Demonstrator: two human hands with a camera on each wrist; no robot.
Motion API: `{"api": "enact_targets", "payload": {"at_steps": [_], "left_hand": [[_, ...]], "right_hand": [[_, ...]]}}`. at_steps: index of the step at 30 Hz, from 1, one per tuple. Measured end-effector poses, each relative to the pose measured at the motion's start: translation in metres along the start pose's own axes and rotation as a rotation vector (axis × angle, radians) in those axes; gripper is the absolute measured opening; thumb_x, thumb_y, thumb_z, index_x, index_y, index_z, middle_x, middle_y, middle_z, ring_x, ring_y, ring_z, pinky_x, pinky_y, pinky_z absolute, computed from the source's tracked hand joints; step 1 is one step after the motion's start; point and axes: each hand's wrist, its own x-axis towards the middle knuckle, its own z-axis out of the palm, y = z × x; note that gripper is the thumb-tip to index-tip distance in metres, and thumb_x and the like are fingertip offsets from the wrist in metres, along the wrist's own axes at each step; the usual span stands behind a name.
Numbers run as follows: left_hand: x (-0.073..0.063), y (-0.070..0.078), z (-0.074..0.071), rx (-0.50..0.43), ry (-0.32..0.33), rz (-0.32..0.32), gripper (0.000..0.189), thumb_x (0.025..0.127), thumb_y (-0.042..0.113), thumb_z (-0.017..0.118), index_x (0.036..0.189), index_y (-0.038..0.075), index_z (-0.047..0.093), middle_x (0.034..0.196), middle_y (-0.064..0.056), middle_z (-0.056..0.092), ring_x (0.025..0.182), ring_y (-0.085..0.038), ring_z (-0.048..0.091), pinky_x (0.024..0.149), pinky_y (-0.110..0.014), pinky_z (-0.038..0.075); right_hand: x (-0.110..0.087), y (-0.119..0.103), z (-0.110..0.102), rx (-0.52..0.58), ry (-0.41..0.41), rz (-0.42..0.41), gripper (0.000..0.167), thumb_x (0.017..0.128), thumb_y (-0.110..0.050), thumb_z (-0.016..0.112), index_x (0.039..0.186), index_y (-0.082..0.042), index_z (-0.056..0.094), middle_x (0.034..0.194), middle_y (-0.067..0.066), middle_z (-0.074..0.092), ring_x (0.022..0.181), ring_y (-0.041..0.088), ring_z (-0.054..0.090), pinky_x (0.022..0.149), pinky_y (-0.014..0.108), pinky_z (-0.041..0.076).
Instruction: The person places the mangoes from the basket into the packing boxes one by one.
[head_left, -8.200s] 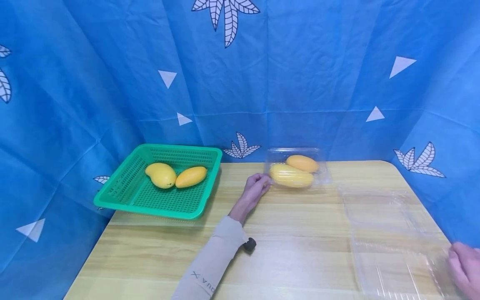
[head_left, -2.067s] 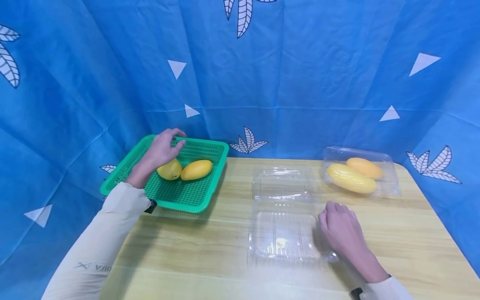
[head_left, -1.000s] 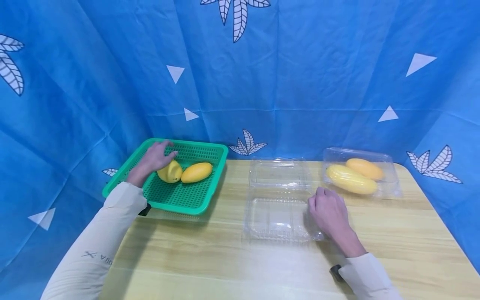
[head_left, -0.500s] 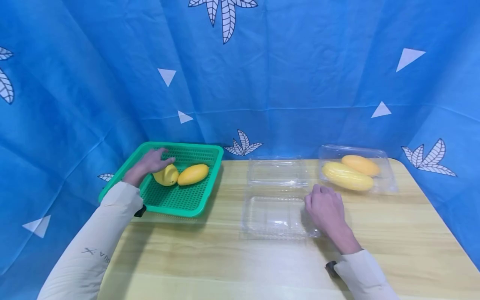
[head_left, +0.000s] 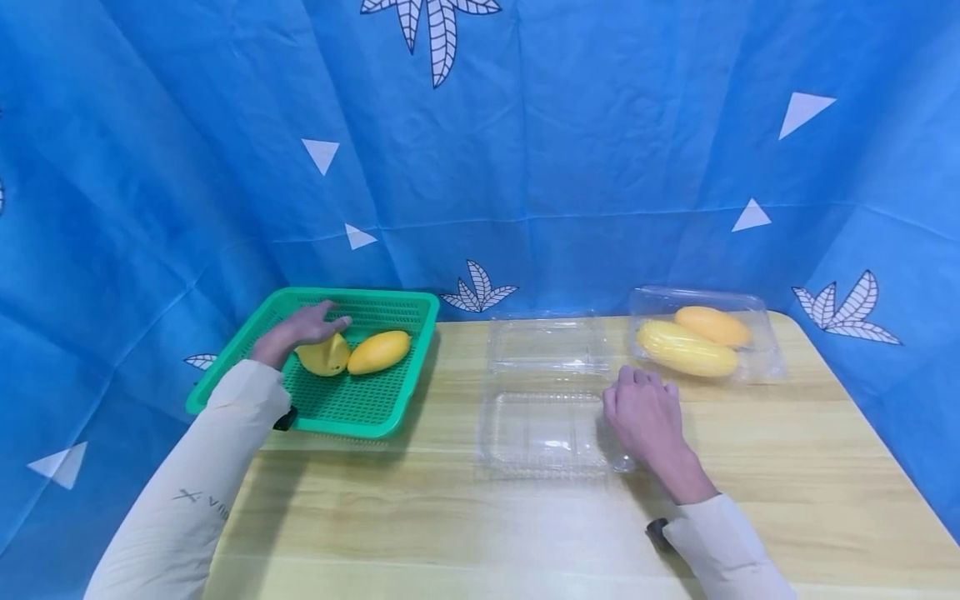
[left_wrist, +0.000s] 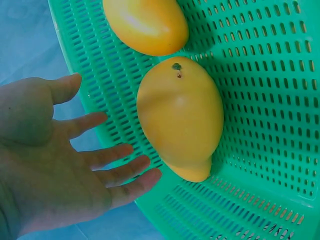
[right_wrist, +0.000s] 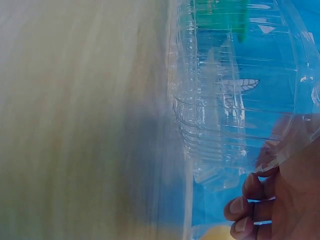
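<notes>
My left hand (head_left: 303, 325) hovers with spread fingers over the green plastic basket (head_left: 384, 431). Below it sits a plump yellow mango (left_wrist: 180, 115), partly hidden by the hand in the head view. Beside that mango lies a slimmer orange-yellow mango (head_left: 379, 352). In the left wrist view the fingertips (left_wrist: 150, 177) are apart from the fruit. My right hand (head_left: 647, 417) pinches the right rim of a clear plastic clamshell box (head_left: 555, 433), thumb and forefinger on its edge in the right wrist view. The clamshell lies unfolded, its lid half toward the curtain, with nothing inside.
Another clear clamshell (head_left: 761, 333) stands at the back right, holding a long yellow mango (head_left: 686, 348) and an orange one (head_left: 714, 325). A blue curtain (head_left: 600, 150) hangs behind and beside the wooden table (head_left: 420, 517).
The filled clamshell has moved from back centre to back right. My right hand has brought the unfolded clamshell from the right to the middle. My left hand has moved over the basket.
</notes>
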Motion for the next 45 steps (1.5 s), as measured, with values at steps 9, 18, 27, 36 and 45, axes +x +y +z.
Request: {"api": "enact_targets", "payload": {"at_steps": [9,18,27,36,45], "left_hand": [[0.001,-0.009,0.002,-0.03,-0.063,-0.025,0.071,0.112,0.039,0.035,0.154,-0.015,0.017,0.155,-0.044,0.016,0.142,-0.062,0.016,0.114,-0.072,0.021],[0.005,-0.009,0.002,-0.036,-0.088,-0.048,0.07,0.111,0.037,0.038,0.155,-0.014,0.017,0.158,-0.042,0.013,0.144,-0.06,0.013,0.116,-0.071,0.019],[0.012,-0.006,-0.002,-0.203,-0.21,-0.222,0.086,0.108,0.035,0.046,0.158,-0.006,-0.011,0.163,-0.034,-0.01,0.149,-0.056,0.002,0.118,-0.067,0.021],[0.009,0.0,0.004,-0.256,-0.2,-0.337,0.093,0.104,0.034,0.055,0.159,-0.006,-0.007,0.164,-0.034,-0.001,0.145,-0.054,0.021,0.108,-0.06,0.044],[0.008,-0.001,0.011,-0.216,-0.232,-0.311,0.089,0.101,0.033,0.065,0.155,-0.014,0.012,0.156,-0.038,0.016,0.14,-0.052,0.032,0.104,-0.056,0.049]], "right_hand": [[0.003,-0.001,0.001,0.001,-0.039,0.008,0.025,0.105,-0.021,0.041,0.084,-0.008,0.047,0.075,0.007,0.047,0.072,0.027,0.046,0.065,0.039,0.035],[0.001,0.002,-0.005,0.04,-0.068,0.011,0.029,0.107,-0.026,0.039,0.093,-0.006,0.054,0.087,0.011,0.058,0.088,0.034,0.056,0.071,0.044,0.039],[-0.011,-0.004,-0.024,0.046,-0.115,0.044,0.03,0.106,-0.031,0.043,0.095,-0.005,0.053,0.09,0.014,0.056,0.086,0.033,0.052,0.069,0.043,0.036],[-0.021,-0.011,-0.026,-0.02,-0.089,-0.026,0.024,0.103,-0.022,0.043,0.084,-0.007,0.044,0.077,0.008,0.043,0.073,0.027,0.042,0.063,0.039,0.033],[-0.024,-0.009,-0.018,-0.07,-0.033,-0.09,0.026,0.103,-0.017,0.045,0.079,-0.007,0.043,0.073,0.008,0.043,0.068,0.027,0.041,0.06,0.038,0.035]]}}
